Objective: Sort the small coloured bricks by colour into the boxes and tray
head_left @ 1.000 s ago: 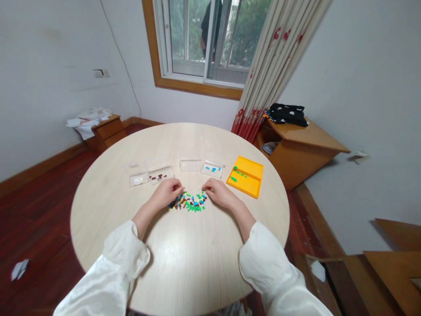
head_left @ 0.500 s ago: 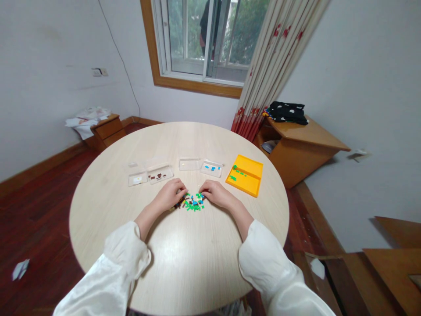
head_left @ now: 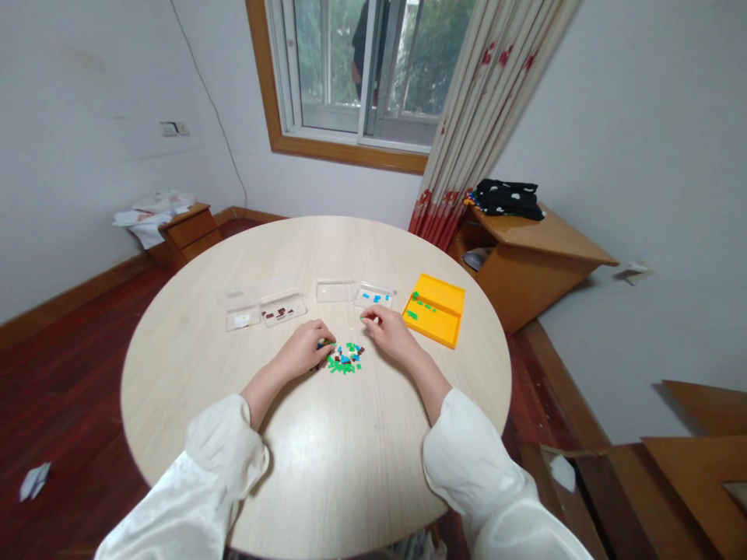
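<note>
A small pile of tiny coloured pieces [head_left: 344, 359], green, blue and brown, lies on the round table [head_left: 315, 451]. My left hand [head_left: 304, 351] rests at the pile's left edge with its fingers curled in a pinch; what they hold is too small to name. My right hand [head_left: 390, 333] is just right of the pile, fingers pinched together near the clear tray with blue pieces [head_left: 373, 296]. Whether a piece sits in that pinch is hidden.
Three more clear trays stand in a row behind the pile: one with a pale piece [head_left: 243, 318], one with brown pieces [head_left: 284, 308], one that looks bare [head_left: 334, 291]. A yellow tray [head_left: 443, 315] with green pieces lies at the right. A wooden cabinet [head_left: 525, 257] stands beyond the table.
My right hand has lifted off the pile and moved back toward the tray with blue pieces. My left hand stayed at the pile's left side. The pile looks more bunched together.
</note>
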`<state>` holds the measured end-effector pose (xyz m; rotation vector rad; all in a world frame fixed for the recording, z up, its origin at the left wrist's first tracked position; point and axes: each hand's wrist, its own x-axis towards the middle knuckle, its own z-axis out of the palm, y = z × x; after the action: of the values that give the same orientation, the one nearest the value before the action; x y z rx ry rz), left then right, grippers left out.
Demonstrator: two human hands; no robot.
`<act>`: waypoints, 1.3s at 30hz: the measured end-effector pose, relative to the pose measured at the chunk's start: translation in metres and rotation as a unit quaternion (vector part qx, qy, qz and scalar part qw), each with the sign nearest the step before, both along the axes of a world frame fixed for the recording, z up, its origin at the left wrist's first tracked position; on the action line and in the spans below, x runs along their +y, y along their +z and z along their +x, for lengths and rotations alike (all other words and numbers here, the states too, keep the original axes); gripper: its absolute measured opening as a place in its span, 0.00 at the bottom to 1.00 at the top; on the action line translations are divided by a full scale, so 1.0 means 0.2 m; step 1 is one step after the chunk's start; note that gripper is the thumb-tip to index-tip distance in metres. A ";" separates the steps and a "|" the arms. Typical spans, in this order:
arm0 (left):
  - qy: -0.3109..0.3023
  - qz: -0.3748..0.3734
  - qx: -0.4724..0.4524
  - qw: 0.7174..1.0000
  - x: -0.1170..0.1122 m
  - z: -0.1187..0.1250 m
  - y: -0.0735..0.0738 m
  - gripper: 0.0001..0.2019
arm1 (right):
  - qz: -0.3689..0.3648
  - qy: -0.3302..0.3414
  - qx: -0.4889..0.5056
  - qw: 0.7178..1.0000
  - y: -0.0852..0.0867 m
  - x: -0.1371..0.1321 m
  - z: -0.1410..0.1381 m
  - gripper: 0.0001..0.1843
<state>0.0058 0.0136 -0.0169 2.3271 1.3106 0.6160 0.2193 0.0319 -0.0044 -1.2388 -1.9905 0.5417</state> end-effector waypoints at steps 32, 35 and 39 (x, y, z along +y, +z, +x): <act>0.051 0.035 -0.007 0.998 0.01 -0.01 -0.02 0.08 | -0.089 -0.330 -0.159 0.926 -0.08 0.12 0.44 0.10; 0.054 0.034 -0.014 0.998 0.01 -0.01 -0.02 0.07 | -0.094 -0.321 -0.151 0.930 -0.09 0.12 0.45 0.11; 0.066 0.033 -0.050 0.996 0.01 0.00 -0.01 0.07 | -0.090 -0.329 -0.126 0.931 -0.07 0.13 0.46 0.12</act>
<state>0.0052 0.0163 -0.0189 2.2417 1.4268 0.8177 0.3105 0.0572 -0.0186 -2.0572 -1.5878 0.2332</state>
